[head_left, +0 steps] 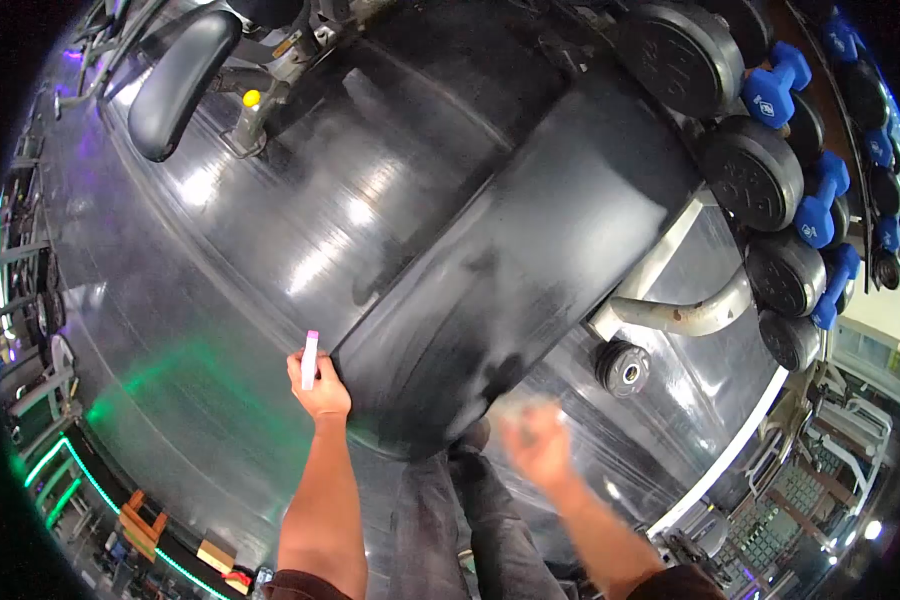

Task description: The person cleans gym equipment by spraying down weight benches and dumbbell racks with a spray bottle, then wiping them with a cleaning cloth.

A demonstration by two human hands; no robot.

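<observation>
My left hand is closed around a slim white object with a pink end, held upright beside the near left edge of a black padded bench. Its exact kind is not clear. My right hand is smeared by motion at the near right side of the bench. Something pale and blurred shows at its fingers, too indistinct to name. Dark smudges and dull streaks mark the near part of the bench's shiny surface.
A rack with large black dumbbells and blue dumbbells stands at right. A small weight plate lies near the bench's metal leg. Another machine's black pad is at upper left, above dark shiny flooring.
</observation>
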